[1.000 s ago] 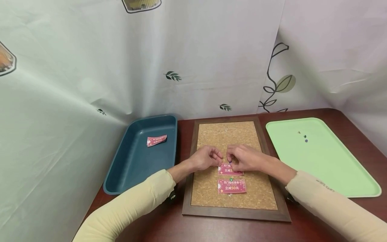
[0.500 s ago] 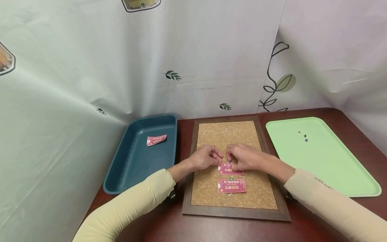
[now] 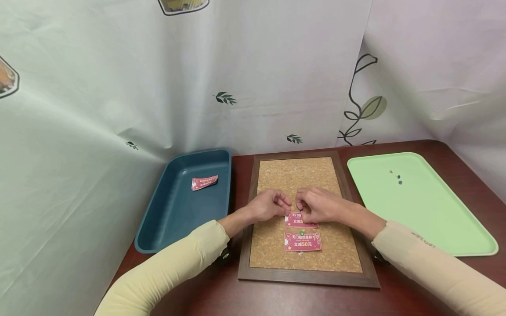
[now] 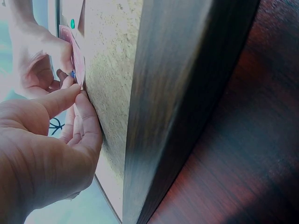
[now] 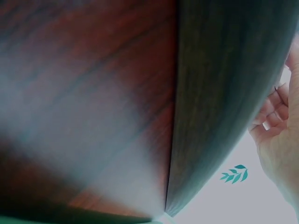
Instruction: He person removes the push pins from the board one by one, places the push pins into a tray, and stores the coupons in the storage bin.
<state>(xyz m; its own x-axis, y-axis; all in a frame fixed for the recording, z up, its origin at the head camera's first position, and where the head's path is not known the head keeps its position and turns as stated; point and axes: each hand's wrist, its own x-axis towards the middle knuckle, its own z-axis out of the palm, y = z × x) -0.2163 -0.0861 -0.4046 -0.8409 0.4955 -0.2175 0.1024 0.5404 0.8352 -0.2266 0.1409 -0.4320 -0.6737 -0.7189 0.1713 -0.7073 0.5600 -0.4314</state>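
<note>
A pink coupon [image 3: 294, 222] lies on the wood-framed cork board [image 3: 292, 177], its upper part partly covered by the hands. My left hand [image 3: 269, 205] pinches its upper left corner between thumb and index finger. Beside it, my right hand [image 3: 321, 205] pinches a small blue pushpin [image 4: 73, 73] at the coupon's upper edge. Just below, a second pink coupon [image 3: 302, 244] hangs flat on the cork, with a green pushpin [image 3: 302, 233] at its top edge. Only part of each hand shows in the right wrist view.
On the left stands a deep blue tray [image 3: 170, 219] with pink coupons [image 3: 204, 182] in it. A light green tray [image 3: 435, 210] on the right holds several small pushpins [image 3: 400, 182]. The board rests on a dark red table [image 3: 221, 294] before a printed curtain.
Hardly anything differs: both hands stay at the upper coupon's top edge, holding the same coupon and blue pushpin. The head view has shifted very slightly.
</note>
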